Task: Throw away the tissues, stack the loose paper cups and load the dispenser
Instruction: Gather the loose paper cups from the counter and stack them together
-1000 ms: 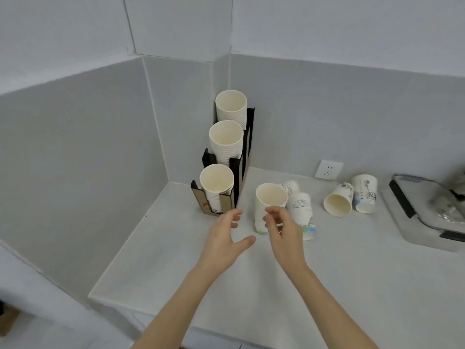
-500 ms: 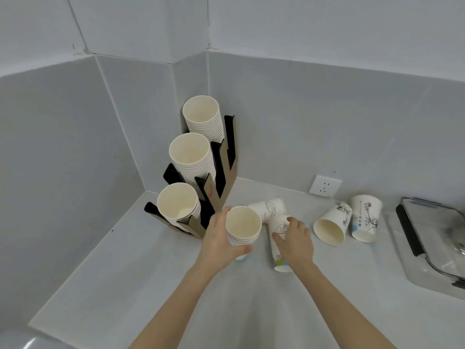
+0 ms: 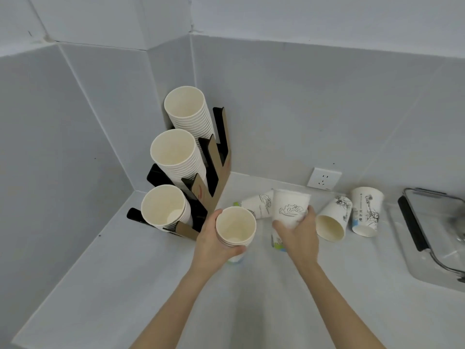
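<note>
My left hand (image 3: 214,241) grips a small stack of white paper cups (image 3: 235,226), mouth up, just right of the dispenser. My right hand (image 3: 298,234) holds a single printed paper cup (image 3: 290,206), lifted off the counter. Behind them a cup (image 3: 259,204) lies on its side. Two more loose cups sit to the right: one (image 3: 332,222) tipped over, one (image 3: 366,210) upside down. The black and brown stepped dispenser (image 3: 216,172) in the corner holds three cup stacks, and the front stack (image 3: 163,207) is the lowest. No tissues are visible.
A wall socket (image 3: 324,178) sits above the counter behind the loose cups. A glass tray with a black handle (image 3: 412,222) takes up the right edge. The white counter (image 3: 125,273) meets grey walls at left and back, and its front edge runs at lower left.
My right hand has lifted the printed cup up off the counter. My left hand keeps its hold on the cup stack. The view has come closer to the counter.
</note>
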`<move>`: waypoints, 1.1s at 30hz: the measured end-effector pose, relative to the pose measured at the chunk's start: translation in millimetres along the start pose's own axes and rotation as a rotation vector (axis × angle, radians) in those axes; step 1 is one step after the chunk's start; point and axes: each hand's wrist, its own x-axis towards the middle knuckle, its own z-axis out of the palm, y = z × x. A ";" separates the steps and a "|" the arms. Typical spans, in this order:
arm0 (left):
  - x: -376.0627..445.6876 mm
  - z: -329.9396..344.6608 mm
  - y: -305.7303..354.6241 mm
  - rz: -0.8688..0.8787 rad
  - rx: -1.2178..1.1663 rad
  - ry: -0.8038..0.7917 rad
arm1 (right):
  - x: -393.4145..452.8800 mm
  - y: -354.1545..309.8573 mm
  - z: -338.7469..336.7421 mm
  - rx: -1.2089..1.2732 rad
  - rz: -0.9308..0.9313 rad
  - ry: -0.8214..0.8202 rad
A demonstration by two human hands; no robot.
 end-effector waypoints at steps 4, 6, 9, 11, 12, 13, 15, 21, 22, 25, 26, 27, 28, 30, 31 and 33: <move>-0.8 0.8 0.1 -0.009 -0.014 0.012 | -8.5 -56.0 -10.5 0.379 -0.181 -0.075; -0.3 0.7 -1.3 -0.021 -0.017 0.011 | -16.8 -68.4 -5.5 0.442 -0.211 -0.206; -0.5 -0.4 -0.3 -0.050 -0.035 0.004 | -30.4 -65.7 6.7 0.361 -0.271 -0.378; -1.2 -0.8 2.3 -0.053 -0.058 0.001 | -36.7 -57.0 14.1 0.291 -0.283 -0.451; -1.9 -0.3 3.9 -0.055 -0.072 -0.003 | -38.7 -51.0 17.5 0.250 -0.279 -0.473; -2.1 0.0 5.1 -0.057 -0.088 -0.001 | -38.6 -44.7 21.0 0.206 -0.277 -0.484; -3.1 0.9 5.8 -0.062 -0.130 0.009 | -36.2 -36.3 23.1 0.087 -0.294 -0.515; -1.5 1.8 3.0 -0.034 -0.157 0.037 | -26.5 -32.2 7.1 0.002 -0.310 -0.716; -0.8 1.0 3.7 -0.041 -0.149 0.033 | -22.3 -29.7 6.4 -0.039 -0.284 -0.737; 5.5 -0.6 4.8 -0.054 -0.130 0.027 | 1.2 -19.7 9.2 -0.103 -0.189 -0.662; 8.2 -1.0 5.3 -0.060 -0.122 0.031 | 9.7 -19.1 10.1 -0.066 -0.139 -0.605; 11.9 -0.6 5.2 -0.060 -0.113 0.037 | 18.8 -19.8 10.8 -0.020 -0.088 -0.552; 16.0 0.2 5.4 -0.060 -0.106 0.039 | 29.4 -20.7 13.1 0.032 -0.018 -0.509; 23.1 2.4 6.4 -0.054 -0.098 0.028 | 49.3 -21.5 19.5 0.141 0.129 -0.448; 27.1 4.0 7.0 -0.050 -0.096 0.022 | 58.4 -20.8 24.5 0.186 0.197 -0.428; 36.6 7.6 6.0 -0.038 -0.077 0.018 | 75.8 -18.8 36.3 0.280 0.329 -0.397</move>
